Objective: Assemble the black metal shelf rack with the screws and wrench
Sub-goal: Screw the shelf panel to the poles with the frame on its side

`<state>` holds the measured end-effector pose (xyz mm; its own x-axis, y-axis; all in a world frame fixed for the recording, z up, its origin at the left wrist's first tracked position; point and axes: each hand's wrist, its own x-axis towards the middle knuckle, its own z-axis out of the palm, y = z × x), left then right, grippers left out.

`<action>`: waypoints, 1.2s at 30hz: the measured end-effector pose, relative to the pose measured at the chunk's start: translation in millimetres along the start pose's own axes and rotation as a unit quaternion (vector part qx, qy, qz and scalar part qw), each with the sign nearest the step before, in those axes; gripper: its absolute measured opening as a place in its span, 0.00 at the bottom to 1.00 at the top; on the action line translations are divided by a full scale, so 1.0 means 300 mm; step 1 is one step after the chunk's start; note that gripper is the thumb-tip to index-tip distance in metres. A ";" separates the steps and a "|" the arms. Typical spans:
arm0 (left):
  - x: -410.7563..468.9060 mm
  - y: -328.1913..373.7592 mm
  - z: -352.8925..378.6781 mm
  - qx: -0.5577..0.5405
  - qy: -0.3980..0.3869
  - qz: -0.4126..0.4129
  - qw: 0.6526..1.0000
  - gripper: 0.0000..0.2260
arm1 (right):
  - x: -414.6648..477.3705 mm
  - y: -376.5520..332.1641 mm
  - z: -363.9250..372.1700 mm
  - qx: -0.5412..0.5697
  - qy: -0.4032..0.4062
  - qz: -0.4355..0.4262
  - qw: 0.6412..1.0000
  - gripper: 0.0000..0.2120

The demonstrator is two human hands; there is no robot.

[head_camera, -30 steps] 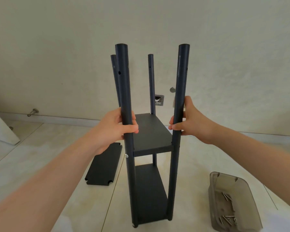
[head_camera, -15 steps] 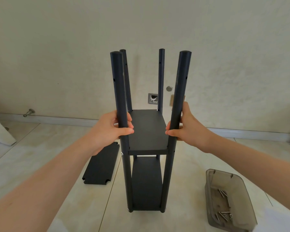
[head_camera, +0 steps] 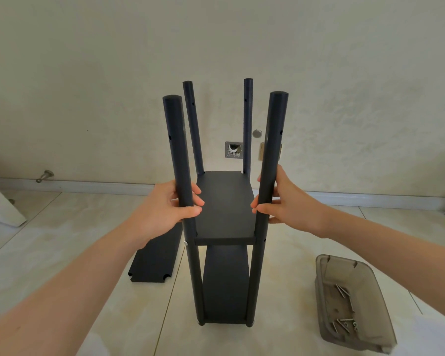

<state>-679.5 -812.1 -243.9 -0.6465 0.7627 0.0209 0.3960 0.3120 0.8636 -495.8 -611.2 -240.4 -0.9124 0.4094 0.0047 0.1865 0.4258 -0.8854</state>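
Black shelf rack (head_camera: 225,209) upright on pale floor tiles, two shelves fitted. Left hand (head_camera: 168,210) wrapped around near-left post (head_camera: 176,150), right hand (head_camera: 287,204) around near-right post (head_camera: 272,150). Loose panel (head_camera: 154,260) left of rack, tray (head_camera: 344,262) of screws (head_camera: 342,291) right.

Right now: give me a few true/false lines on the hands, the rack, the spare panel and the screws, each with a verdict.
1. The left hand grips the near left pole and the right hand grips the near right pole. True.
2. The spare shelf panel leans against the wall. False: it lies flat on the floor, left of the rack.
3. The screws lie in the grey bin, right of the rack. True.
4. The rack lies on its side with one shelf fitted. False: it stands upright on the floor with two shelves fitted.
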 end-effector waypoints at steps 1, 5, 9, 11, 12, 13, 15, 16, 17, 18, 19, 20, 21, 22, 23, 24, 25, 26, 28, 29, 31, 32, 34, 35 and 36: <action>-0.007 -0.005 0.001 0.003 -0.001 0.002 1.000 0.14 | -0.008 -0.001 -0.007 -0.009 -0.022 0.002 1.000 0.20; -0.044 -0.024 0.012 -0.004 -0.006 0.007 1.000 0.16 | -0.042 0.001 -0.012 -0.025 -0.067 0.010 0.997 0.19; -0.071 -0.033 0.029 0.016 0.002 0.009 1.000 0.17 | -0.064 0.015 0.003 -0.023 -0.072 0.012 0.997 0.19; -0.080 -0.033 0.034 0.018 0.002 0.007 1.000 0.16 | -0.071 0.021 0.010 -0.027 -0.070 0.011 0.997 0.19; -0.084 -0.031 0.036 0.021 0.003 0.005 1.000 0.16 | -0.074 0.023 0.012 -0.029 -0.070 0.009 0.997 0.20; -0.088 -0.031 0.038 0.027 0.007 0.001 1.000 0.15 | -0.077 0.023 0.014 -0.032 -0.072 0.006 0.997 0.20; -0.095 -0.031 0.044 0.043 0.012 -0.011 0.999 0.14 | -0.083 0.023 0.016 -0.037 -0.077 0.000 0.996 0.20; -0.099 -0.032 0.046 0.051 0.011 -0.021 0.998 0.13 | -0.087 0.022 0.017 -0.038 -0.081 -0.003 0.996 0.20; -0.103 -0.034 0.047 0.065 0.009 -0.033 0.997 0.13 | -0.092 0.022 0.018 -0.039 -0.085 -0.007 0.996 0.19; -0.107 -0.037 0.049 0.087 0.009 -0.045 0.995 0.12 | -0.097 0.022 0.018 -0.043 -0.089 -0.011 0.995 0.18; -0.114 -0.040 0.050 0.117 0.011 -0.058 0.991 0.11 | -0.103 0.023 0.018 -0.048 -0.095 -0.016 0.994 0.17; -0.121 -0.042 0.051 0.153 0.014 -0.070 0.986 0.10 | -0.107 0.024 0.020 -0.053 -0.099 -0.020 0.993 0.16; -0.131 -0.040 0.052 0.189 0.017 -0.078 0.979 0.08 | -0.110 0.026 0.021 -0.057 -0.102 -0.023 0.993 0.15; -0.142 -0.035 0.055 0.218 0.021 -0.086 0.972 0.08 | -0.112 0.027 0.024 -0.059 -0.102 -0.025 0.993 0.14; -0.155 -0.031 0.062 0.236 0.026 -0.098 0.967 0.08 | -0.113 0.026 0.026 -0.059 -0.102 -0.025 0.993 0.13; -0.168 -0.028 0.071 0.247 0.031 -0.115 0.962 0.10 | -0.113 0.025 0.029 -0.060 -0.103 -0.025 0.993 0.12; -0.180 -0.026 0.085 0.255 0.035 -0.141 0.956 0.13 | -0.112 0.022 0.032 -0.061 -0.104 -0.026 0.992 0.12; -0.191 -0.026 0.101 0.262 0.029 -0.174 0.949 0.16 | -0.111 0.018 0.034 -0.062 -0.106 -0.026 0.992 0.12; -0.216 -0.029 0.146 0.248 -0.028 -0.237 0.939 0.19 | -0.108 0.011 0.037 -0.068 -0.110 -0.027 0.991 0.12; -0.229 -0.032 0.175 0.221 -0.071 -0.258 0.938 0.19 | -0.105 0.009 0.038 -0.072 -0.111 -0.026 0.991 0.11; -0.253 -0.034 0.244 0.141 -0.137 -0.279 0.940 0.18 | -0.100 0.007 0.039 -0.081 -0.113 -0.021 0.990 0.11; -0.262 -0.039 0.282 0.105 -0.158 -0.283 0.940 0.19 | -0.097 0.008 0.041 -0.081 -0.113 -0.018 0.990 0.11; -0.270 -0.066 0.356 0.073 -0.181 -0.285 0.938 0.20 | -0.095 0.008 0.042 -0.079 -0.113 -0.017 0.990 0.11; -0.270 -0.087 0.389 0.068 -0.184 -0.288 0.937 0.20 | -0.095 0.008 0.044 -0.077 -0.110 -0.018 0.991 0.11; -0.267 -0.107 0.417 0.055 -0.179 -0.294 0.937 0.19 | -0.096 0.009 0.046 -0.074 -0.106 -0.019 0.991 0.10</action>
<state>-558.9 -812.3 -336.3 -0.5210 0.5759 -0.6301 0.1174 0.7795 0.6154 -473.9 -633.0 -249.4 -0.9728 0.2191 -0.0758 0.1887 0.5581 -0.8081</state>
